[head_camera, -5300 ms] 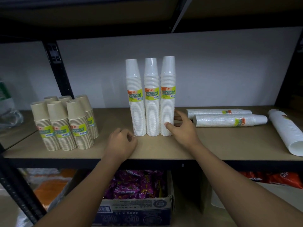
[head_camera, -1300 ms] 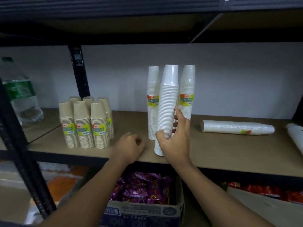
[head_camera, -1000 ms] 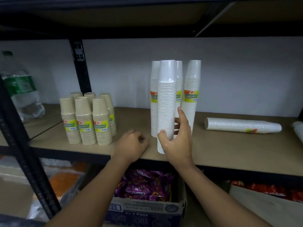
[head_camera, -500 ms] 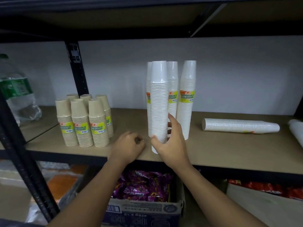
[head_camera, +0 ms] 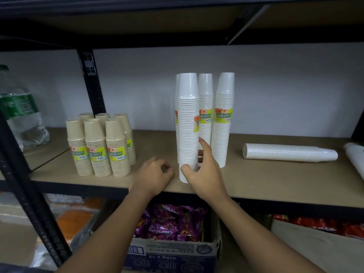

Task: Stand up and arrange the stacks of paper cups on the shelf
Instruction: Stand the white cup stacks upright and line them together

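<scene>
Three tall white paper cup stacks [head_camera: 223, 123] with yellow labels stand in a row at the middle of the wooden shelf [head_camera: 266, 180]. A fourth white stack [head_camera: 188, 123] stands upright just in front of them, near the shelf's front edge. My right hand [head_camera: 204, 174] holds this front stack low down, thumb on its left side and fingers along its right. My left hand [head_camera: 153, 176] rests on the shelf edge to the left, fingers curled, holding nothing. One white stack [head_camera: 289, 152] lies on its side to the right. Another lying stack [head_camera: 356, 156] is cut off by the right edge.
Several short brown cup stacks [head_camera: 100, 146] stand grouped on the left of the shelf. A black upright post [head_camera: 92, 81] rises behind them, and a plastic water bottle [head_camera: 19, 115] stands on the neighbouring shelf. Below sits a cardboard box [head_camera: 173, 251] of purple packets.
One of the two lying white stacks was lifted from the right and set in front of the row. It was tilted a second ago and stands straight now. My left hand stayed put.
</scene>
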